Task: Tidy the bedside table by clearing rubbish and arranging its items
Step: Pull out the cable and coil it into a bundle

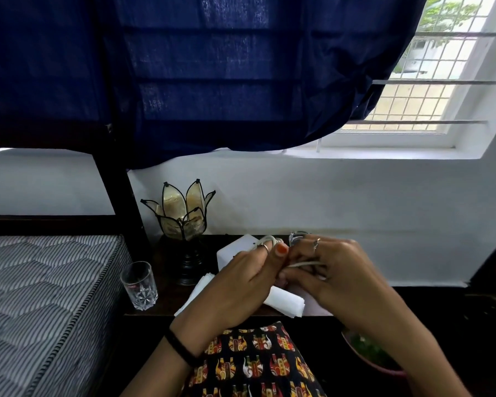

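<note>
Between the two hands, above the dark wooden bedside table (161,306), a thin white cable (304,264) is held: left hand (235,282) curls round its wound loops, right hand (335,270) pinches the loose strand. Behind left hand, a smooth white boxy adapter (235,249). Under both hands, folded white paper (285,303). Left of left hand: cut-glass tumbler (139,286), petal-shaped glass lamp (181,212), striped quilted mattress (46,296). Above: white wall, navy curtain (184,73), barred window.
</note>
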